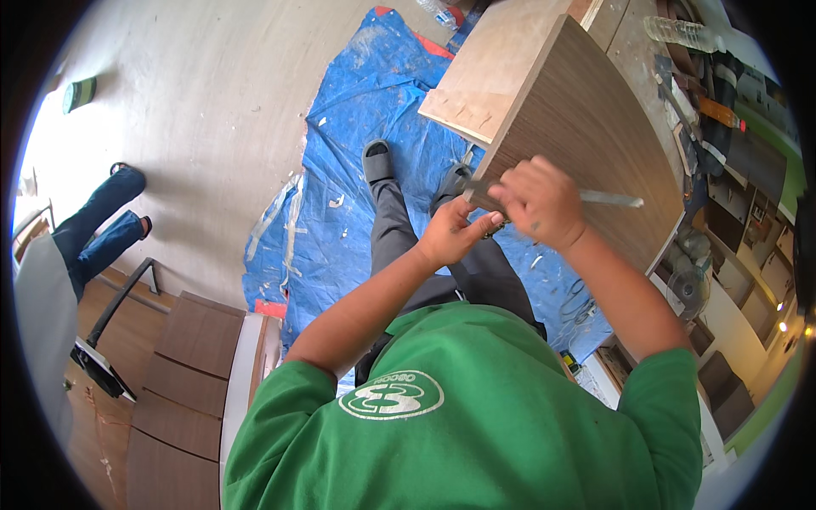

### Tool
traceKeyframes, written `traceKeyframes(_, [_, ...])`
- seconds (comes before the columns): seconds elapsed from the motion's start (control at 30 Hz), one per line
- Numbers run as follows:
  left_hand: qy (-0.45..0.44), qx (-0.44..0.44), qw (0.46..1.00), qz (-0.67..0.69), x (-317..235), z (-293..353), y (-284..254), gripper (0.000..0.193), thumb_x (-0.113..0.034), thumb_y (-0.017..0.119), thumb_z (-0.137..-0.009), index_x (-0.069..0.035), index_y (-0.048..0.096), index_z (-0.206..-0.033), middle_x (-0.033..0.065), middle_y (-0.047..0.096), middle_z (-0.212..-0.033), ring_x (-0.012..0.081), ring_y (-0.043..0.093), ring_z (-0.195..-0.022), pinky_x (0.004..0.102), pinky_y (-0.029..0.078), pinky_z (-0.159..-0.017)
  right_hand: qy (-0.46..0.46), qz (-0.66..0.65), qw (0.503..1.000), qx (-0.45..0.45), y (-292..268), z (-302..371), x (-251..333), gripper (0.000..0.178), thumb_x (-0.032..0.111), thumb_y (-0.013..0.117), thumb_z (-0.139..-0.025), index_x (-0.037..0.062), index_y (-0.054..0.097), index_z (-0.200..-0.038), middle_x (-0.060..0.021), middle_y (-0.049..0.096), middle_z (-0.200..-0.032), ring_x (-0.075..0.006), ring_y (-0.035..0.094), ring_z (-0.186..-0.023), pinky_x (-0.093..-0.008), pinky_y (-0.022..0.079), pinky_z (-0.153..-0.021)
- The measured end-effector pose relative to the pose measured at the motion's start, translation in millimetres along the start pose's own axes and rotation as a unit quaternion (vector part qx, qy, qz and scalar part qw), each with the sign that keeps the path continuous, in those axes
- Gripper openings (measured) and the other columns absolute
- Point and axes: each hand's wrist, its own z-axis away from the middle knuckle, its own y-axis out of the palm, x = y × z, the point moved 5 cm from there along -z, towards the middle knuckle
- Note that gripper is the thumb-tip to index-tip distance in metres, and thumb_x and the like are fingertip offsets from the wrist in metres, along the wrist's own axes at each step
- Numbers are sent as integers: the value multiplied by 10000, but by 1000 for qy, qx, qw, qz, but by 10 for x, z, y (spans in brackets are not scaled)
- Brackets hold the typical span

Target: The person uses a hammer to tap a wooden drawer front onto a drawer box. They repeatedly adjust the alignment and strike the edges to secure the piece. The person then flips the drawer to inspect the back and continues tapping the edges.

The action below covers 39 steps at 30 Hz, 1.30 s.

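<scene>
A large brown wood-grain panel [586, 119] rises at a tilt in front of me, its near corner between my hands. My right hand [544, 200] is closed around a long flat bar [614, 198], like a file, laid across the panel's near edge. The bar's pale grey end sticks out to the right; a darker stretch shows left of my fingers. My left hand [456, 234] grips at the panel's near corner, with the thumb towards me. Its other fingertips are partly hidden, so their exact hold is unclear.
Beneath my feet lies a crumpled blue tarp [365, 93]. A plywood box [484, 76] stands behind the panel. To the right, a clear plastic bottle [680, 32] lies on a cluttered surface beside a fan [687, 285]. Another person's legs [106, 212] and brown panels [183, 374] are at left.
</scene>
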Motion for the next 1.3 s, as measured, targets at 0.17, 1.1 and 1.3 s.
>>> traceKeyframes(0.17, [89,-89,992,-6,-142,2,18,429,-146,695,-981,-10,575,-1369,69,685,-1184,135,610,-1106,323,481,-991,61,76,991,-94,-276,-403,-423,235,233,701,-915,113,571,-761,-77,564,-741,-320,570,-727,-441,485,-644])
traceKeyframes(1.1, [72,-99,989,-77,-255,54,-143,428,-307,567,-1059,-17,541,-1372,122,676,-1153,171,629,-978,322,515,-821,68,195,975,-83,-853,-1113,-1546,224,306,604,-988,101,591,-898,-125,607,-842,-371,601,-825,-494,484,-688])
traceKeyframes(1.3, [215,-135,904,-343,-764,2,-140,622,-141,587,-985,-20,358,-1550,249,352,-1606,384,477,-1397,444,408,-1127,88,122,984,-94,-1058,-1178,-1460,316,310,585,-1019,197,644,-1308,-171,658,-932,-395,637,-850,-496,495,-723])
